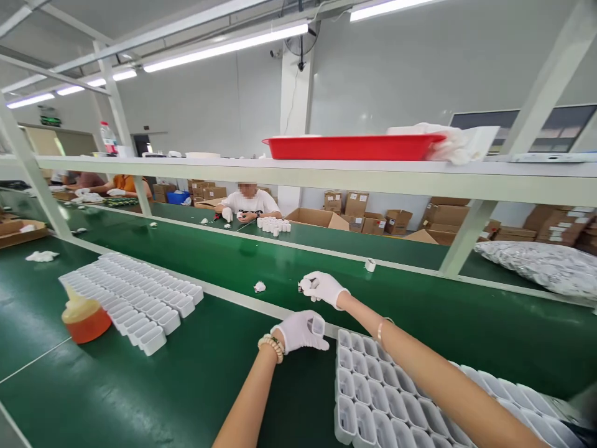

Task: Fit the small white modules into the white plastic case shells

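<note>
My left hand [298, 331], in a white glove, grips a small white open-topped plastic cup [318, 325] at the near edge of the green belt [224, 258]. Reaching over that belt, my gloved right hand [326, 289] pinches a small white part [302, 285] with a dark or metallic bit; its exact kind is unclear. A similar small white piece [260, 287] lies on the belt to the left. Below my right forearm stand rows of white cups [346, 414], partly hidden by the arm.
More white cups [149, 339] stand in rows at left, beside a squeeze bottle [86, 320] of orange liquid. A shelf [224, 168] bearing a red tray [349, 148] crosses ahead. A co-worker [249, 202] sits across. One white piece [370, 265] rests on the belt's far side.
</note>
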Demonstrator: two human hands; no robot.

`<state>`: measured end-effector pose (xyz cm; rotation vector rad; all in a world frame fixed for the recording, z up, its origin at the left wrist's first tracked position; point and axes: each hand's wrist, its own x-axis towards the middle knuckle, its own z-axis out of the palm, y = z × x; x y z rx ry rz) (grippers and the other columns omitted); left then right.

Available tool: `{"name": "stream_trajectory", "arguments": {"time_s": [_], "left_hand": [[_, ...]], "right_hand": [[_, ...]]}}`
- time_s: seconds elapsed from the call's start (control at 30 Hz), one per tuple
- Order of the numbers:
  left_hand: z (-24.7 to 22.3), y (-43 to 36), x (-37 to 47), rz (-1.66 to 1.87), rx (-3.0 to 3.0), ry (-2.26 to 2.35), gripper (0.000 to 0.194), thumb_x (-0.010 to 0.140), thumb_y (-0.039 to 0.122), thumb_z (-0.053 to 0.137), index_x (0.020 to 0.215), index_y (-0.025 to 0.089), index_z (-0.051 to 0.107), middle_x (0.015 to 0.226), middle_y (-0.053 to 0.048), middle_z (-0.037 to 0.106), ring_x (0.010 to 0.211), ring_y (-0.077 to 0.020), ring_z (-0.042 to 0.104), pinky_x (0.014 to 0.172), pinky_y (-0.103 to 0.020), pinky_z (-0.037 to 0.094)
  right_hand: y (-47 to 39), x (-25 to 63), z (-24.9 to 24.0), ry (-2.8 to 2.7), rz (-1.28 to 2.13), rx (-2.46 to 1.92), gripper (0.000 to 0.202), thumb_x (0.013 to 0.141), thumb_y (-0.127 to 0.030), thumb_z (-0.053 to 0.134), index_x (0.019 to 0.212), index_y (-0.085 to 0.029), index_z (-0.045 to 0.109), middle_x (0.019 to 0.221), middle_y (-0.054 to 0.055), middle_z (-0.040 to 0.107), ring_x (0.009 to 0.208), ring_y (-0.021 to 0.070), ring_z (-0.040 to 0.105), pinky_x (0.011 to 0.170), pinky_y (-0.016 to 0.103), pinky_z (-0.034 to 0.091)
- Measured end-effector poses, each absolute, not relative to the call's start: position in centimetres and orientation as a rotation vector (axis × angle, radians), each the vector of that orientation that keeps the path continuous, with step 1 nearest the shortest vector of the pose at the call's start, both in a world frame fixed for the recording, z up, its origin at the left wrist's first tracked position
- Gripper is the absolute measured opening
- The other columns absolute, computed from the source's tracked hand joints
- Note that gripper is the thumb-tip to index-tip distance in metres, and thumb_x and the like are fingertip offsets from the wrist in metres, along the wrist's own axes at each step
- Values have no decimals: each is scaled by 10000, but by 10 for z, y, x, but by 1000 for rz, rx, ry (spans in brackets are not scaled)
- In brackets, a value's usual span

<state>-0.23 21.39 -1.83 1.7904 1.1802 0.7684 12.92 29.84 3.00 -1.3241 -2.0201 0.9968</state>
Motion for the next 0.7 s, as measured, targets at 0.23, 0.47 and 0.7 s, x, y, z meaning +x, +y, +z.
{"name": "stream_trajectory", "arguments": {"time_s": [0.23, 0.47, 0.7], "left_hand": [[44, 193, 9, 914, 1936, 1232, 441, 613, 234, 822, 1023, 216, 661, 1026, -26, 678, 933, -226, 622, 876, -344, 485], [81, 153, 34, 936, 2421, 1166, 290, 696, 218, 757, 978, 242, 693, 978, -37, 702, 956, -263, 638, 887, -380, 497], [88, 143, 36, 891, 2514, 1204, 264, 729, 247, 759, 981, 236, 678, 973, -49, 704, 906, -264, 647, 847, -391, 508]], "right_hand": [[195, 227, 65, -1722, 935, -1154, 500, 686, -320, 781, 1136, -162, 629, 988, 88, 748, 797, 211, 698, 710, 373, 604], [121, 239, 64, -1623, 661, -1280, 443, 683, -405, 721, 1096, -245, 732, 827, 26, 738, 798, 236, 681, 840, 459, 569], [111, 236, 61, -1773, 651, -1274, 404, 773, -383, 655, 1164, -301, 711, 916, 40, 720, 798, 233, 670, 739, 406, 580]]}}
